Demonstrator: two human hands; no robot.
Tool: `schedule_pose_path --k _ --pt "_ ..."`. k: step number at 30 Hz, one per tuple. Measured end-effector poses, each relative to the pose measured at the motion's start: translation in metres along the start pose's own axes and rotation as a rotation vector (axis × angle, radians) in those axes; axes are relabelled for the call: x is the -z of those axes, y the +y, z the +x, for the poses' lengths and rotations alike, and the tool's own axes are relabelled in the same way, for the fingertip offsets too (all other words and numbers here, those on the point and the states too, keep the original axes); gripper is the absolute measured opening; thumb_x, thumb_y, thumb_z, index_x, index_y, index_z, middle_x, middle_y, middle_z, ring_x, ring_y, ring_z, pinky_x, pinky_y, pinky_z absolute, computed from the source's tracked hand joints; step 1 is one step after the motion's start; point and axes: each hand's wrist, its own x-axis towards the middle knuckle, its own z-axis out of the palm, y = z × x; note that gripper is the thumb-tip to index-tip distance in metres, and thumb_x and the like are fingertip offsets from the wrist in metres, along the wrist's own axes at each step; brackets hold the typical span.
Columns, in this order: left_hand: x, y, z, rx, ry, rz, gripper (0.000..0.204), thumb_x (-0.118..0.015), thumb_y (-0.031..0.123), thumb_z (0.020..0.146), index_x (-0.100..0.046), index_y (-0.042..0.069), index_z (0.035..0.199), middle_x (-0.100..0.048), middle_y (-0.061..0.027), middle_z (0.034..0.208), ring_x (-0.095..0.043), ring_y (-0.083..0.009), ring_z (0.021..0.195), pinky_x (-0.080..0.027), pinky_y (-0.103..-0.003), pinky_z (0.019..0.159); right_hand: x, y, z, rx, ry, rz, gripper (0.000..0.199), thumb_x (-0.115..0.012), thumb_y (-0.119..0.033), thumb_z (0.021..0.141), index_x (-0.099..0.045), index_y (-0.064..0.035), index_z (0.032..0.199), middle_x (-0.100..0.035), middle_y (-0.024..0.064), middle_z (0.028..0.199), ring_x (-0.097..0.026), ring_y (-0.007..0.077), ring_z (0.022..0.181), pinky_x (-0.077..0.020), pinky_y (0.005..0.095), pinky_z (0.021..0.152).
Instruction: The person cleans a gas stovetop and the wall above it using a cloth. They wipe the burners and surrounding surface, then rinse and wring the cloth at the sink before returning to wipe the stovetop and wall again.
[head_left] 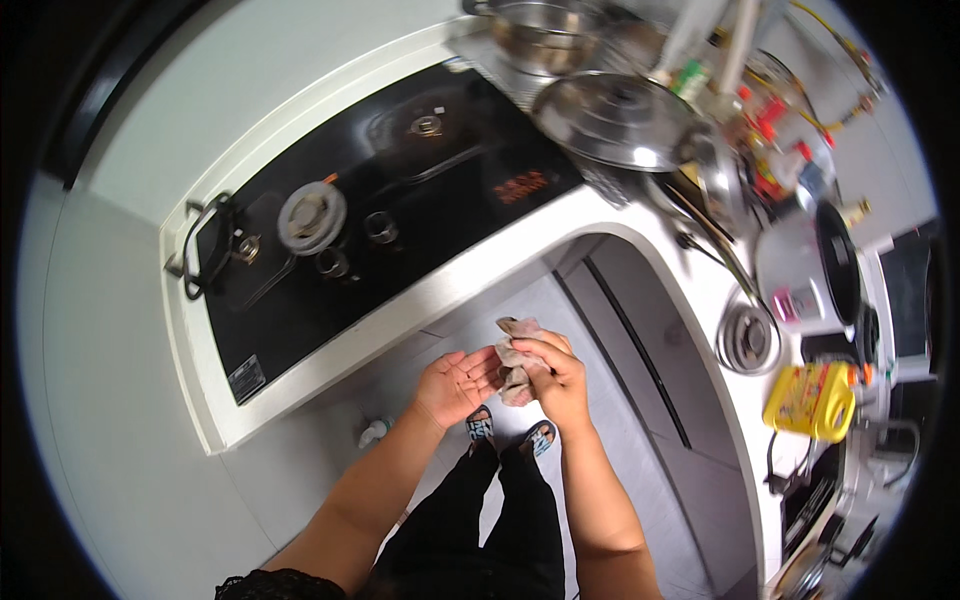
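A crumpled, stained pale cloth point(517, 384) is gripped in my right hand point(560, 383), whose fingers and thumb press into it. Beside it, my left hand point(455, 388) lies palm up with the fingers stretched out, their tips at the cloth's left edge. Both hands are over the floor, in front of the counter's front edge. Beyond them is a black glass gas cooktop point(400, 250) with a grey burner part point(311, 218) on its left side. A black pan support point(208, 246) leans at the cooktop's left end.
Right of the cooktop stand a lidded steel pan point(617, 118), a steel pot point(540, 35) and several bottles point(775, 150). Along the right counter are a white container point(800, 270), round metal burner parts point(748, 338) and a yellow jug point(812, 400). A small whitish object point(373, 432) lies on the floor.
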Motion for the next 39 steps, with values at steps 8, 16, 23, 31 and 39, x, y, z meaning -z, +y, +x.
schedule_pose_path --k 8,16,23,31,39 --pt "-0.055 -0.168 0.029 0.408 -0.011 0.331 0.055 -0.039 0.027 0.092 -0.041 -0.009 0.133 -0.046 -0.0238 0.137 -0.043 -0.0347 0.129 -0.031 -0.045 0.111 0.121 -0.017 -0.174 -0.141 0.537 0.305 0.031 -0.056 0.010 0.080 -0.068 -0.0021 0.105 -0.060 0.0098 0.118 -0.053 0.0219 0.114 -0.0405 0.0316 0.097" --pt "-0.022 -0.399 -0.022 0.908 -0.027 0.660 0.056 -0.038 0.024 0.093 -0.035 -0.011 0.136 -0.042 -0.0240 0.140 -0.041 -0.0331 0.132 -0.030 -0.044 0.113 0.163 -0.024 -0.434 -0.055 1.154 0.438 0.032 -0.055 0.011 0.080 -0.064 0.0027 0.110 -0.055 0.0118 0.125 -0.053 0.0204 0.115 -0.0400 0.0314 0.099" --pt "0.041 -0.567 -0.109 1.177 0.014 0.768 0.055 -0.038 0.024 0.093 -0.036 -0.009 0.138 -0.043 -0.0234 0.140 -0.041 -0.0310 0.133 -0.030 -0.042 0.112 0.163 -0.044 -0.629 -0.046 1.543 0.281 0.031 -0.058 0.006 0.080 -0.064 0.0038 0.110 -0.056 0.0112 0.122 -0.053 0.0197 0.114 -0.0390 0.0297 0.098" --pt "0.171 -0.728 -0.207 1.510 -0.010 1.060 0.050 -0.041 0.024 0.097 -0.040 -0.006 0.136 -0.046 -0.0216 0.139 -0.047 -0.0320 0.127 -0.036 -0.041 0.108 0.092 -0.039 -0.815 -0.266 2.145 0.001 0.032 -0.058 0.006 0.081 -0.064 0.0024 0.112 -0.057 0.0116 0.122 -0.053 0.0196 0.113 -0.0371 0.0292 0.100" --pt "0.387 -0.838 -0.302 1.919 0.159 1.395 0.083 -0.035 0.072 0.089 -0.035 0.009 0.144 -0.043 -0.0104 0.142 -0.036 -0.0234 0.133 -0.019 -0.036 0.114 0.015 0.079 -0.964 -0.677 2.162 -0.058 0.033 -0.055 0.009 0.081 -0.066 -0.0019 0.110 -0.062 0.0128 0.112 -0.060 0.0237 0.104 -0.0460 0.0302 0.089"
